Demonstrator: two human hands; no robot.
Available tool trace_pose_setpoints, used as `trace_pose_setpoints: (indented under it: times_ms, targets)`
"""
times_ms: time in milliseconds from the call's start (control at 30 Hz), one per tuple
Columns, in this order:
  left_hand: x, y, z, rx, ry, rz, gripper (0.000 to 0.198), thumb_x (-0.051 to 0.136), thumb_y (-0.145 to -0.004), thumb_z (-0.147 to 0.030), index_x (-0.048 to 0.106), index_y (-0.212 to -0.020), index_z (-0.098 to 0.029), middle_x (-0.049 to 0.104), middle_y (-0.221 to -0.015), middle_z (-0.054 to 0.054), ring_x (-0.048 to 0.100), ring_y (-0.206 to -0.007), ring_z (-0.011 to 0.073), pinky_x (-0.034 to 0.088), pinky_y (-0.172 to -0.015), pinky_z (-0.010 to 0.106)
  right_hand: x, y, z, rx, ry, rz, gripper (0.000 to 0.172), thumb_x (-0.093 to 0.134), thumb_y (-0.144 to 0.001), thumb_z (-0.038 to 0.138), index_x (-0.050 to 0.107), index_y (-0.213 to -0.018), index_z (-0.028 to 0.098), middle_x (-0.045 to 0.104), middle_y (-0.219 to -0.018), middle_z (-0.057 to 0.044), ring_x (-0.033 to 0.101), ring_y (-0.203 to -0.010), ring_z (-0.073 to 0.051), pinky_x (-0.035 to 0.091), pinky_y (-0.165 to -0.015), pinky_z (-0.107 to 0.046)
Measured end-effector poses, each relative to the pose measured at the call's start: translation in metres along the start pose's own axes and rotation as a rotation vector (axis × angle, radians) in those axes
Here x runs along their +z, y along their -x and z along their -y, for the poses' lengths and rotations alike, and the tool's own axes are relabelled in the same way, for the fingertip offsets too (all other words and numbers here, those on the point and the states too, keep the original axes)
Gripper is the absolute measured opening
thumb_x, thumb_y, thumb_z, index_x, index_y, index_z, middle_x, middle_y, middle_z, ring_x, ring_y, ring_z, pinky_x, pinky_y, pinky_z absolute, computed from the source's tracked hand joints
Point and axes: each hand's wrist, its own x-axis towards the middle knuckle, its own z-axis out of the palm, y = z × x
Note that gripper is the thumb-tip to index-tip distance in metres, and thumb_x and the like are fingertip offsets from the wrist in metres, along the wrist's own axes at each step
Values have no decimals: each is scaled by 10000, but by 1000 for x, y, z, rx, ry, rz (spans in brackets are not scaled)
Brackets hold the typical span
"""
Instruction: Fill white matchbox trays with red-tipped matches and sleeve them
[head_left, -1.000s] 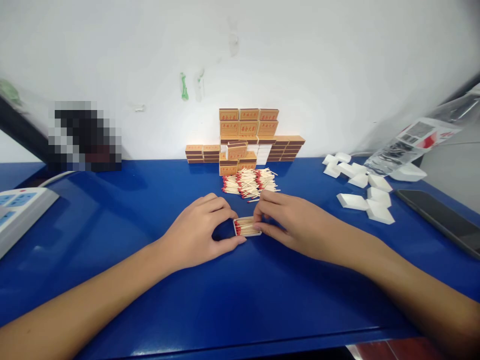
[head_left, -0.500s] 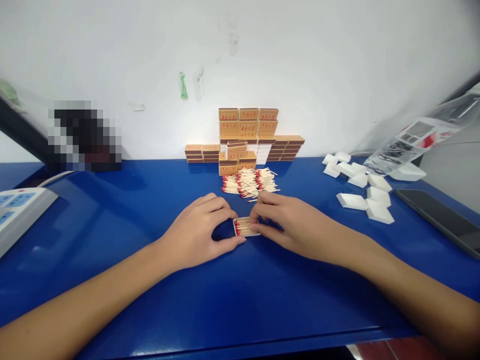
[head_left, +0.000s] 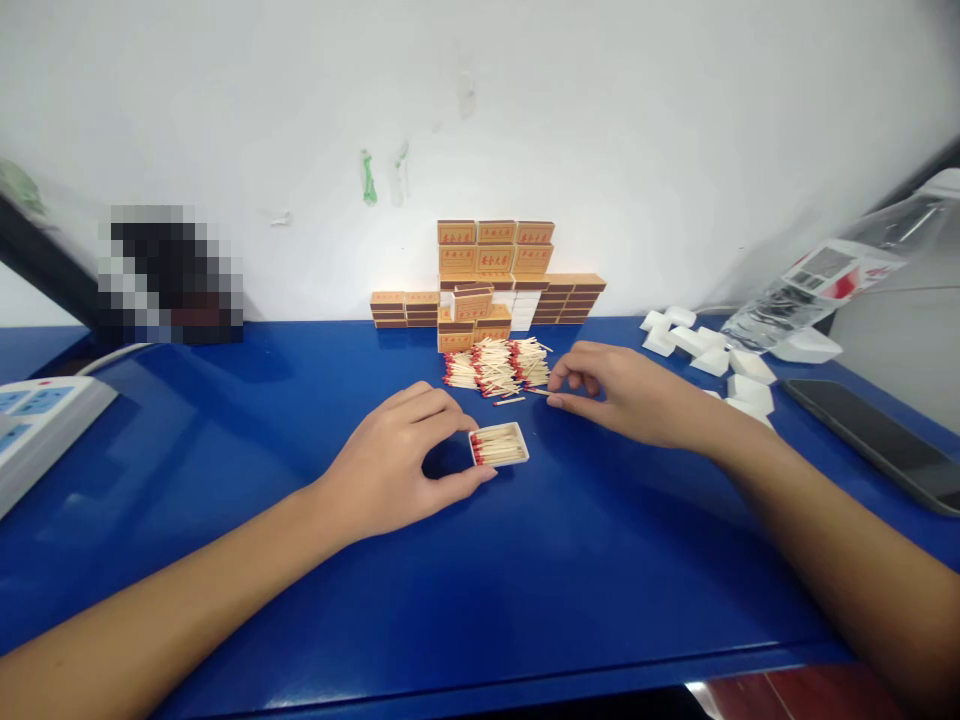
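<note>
A white matchbox tray point(head_left: 520, 458) lies on the blue table, filled with red-tipped matches whose heads point left. Thumb and forefinger of my left hand point(head_left: 409, 455) grip its left end. Behind the tray is a pile of loose matches point(head_left: 495, 367), and one single match point(head_left: 509, 402) lies just in front of that pile. My right hand point(head_left: 607, 390) is at the pile's right edge, thumb and forefinger pinched on the end of a match point(head_left: 538, 391). The other fingers of that hand are curled.
Orange and brown matchboxes point(head_left: 495, 260) are stacked against the wall. To the right lie several white trays point(head_left: 709, 350), a leaning plastic bottle point(head_left: 817, 270) and a dark phone point(head_left: 870, 435). A white power strip point(head_left: 56, 425) sits at the left on the blue table point(head_left: 450, 600).
My right hand has moved from the tray back and to the right, to the pile's edge, where it pinches a match. The left hand stays on the tray, which now lies slightly turned.
</note>
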Motion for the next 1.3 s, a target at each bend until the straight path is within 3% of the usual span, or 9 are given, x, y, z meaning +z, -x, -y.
trace_pose_setpoints:
  times_ms: [133, 367, 567, 733, 967, 1200, 1300]
  targets:
    - [1, 0, 2, -24, -21, 78, 266, 763, -949, -414, 748, -1087, -187, 740, -1033, 81, 664, -948, 246, 564, -890, 431, 7, -3, -2, 54, -8, 37, 206, 584, -989, 392, 677, -916, 223, 673, -912, -75, 611, -790, -220, 467, -708, -348]
    - [1, 1, 3, -42, -36, 94, 279, 767, -945, -418, 749, -1084, -176, 726, -1043, 83, 653, -959, 252, 550, -905, 439, 8, -2, 4, 41, -52, 84, 256, 494, -1042, 386, 613, -887, 222, 657, -931, -86, 610, -837, -239, 466, -741, -364]
    - [2, 1, 3, -62, -38, 110, 277, 772, -940, -413, 752, -1078, -174, 723, -1039, 75, 637, -949, 246, 544, -905, 440, 7, 5, 48, -51, -196, 52, 203, 504, -1079, 353, 595, -950, 225, 654, -961, -65, 608, -858, -215, 467, -756, -337]
    - [3, 0, 3, -43, -35, 104, 269, 760, -950, -419, 748, -1056, -172, 724, -1035, 75, 638, -946, 242, 545, -902, 430, 19, 10, 77, -128, -172, 117, 175, 494, -1096, 273, 600, -975, 202, 658, -1034, -72, 613, -832, -193, 466, -742, -331]
    - [2, 1, 3, -48, -38, 108, 275, 771, -943, -408, 751, -1073, -167, 725, -1030, 71, 634, -938, 240, 547, -904, 435, 22, 9, 67, -157, -186, 97, 171, 536, -1085, 247, 667, -986, 199, 659, -1031, -56, 624, -815, -171, 459, -717, -318]
    - [3, 1, 2, -31, -48, 96, 277, 771, -943, -408, 749, -1054, -155, 728, -1031, 77, 637, -939, 243, 555, -897, 441, 22, 10, 75, -165, -200, 68, 151, 605, -1062, 285, 702, -978, 205, 654, -1014, -43, 600, -754, -145, 442, -677, -304]
    - [3, 1, 2, -33, -43, 87, 273, 779, -939, -401, 751, -1069, -163, 730, -1029, 72, 645, -938, 241, 556, -888, 440, 18, 7, 65, -161, -173, -1, 152, 603, -1051, 282, 698, -960, 205, 648, -964, -43, 596, -760, -158, 441, -678, -305]
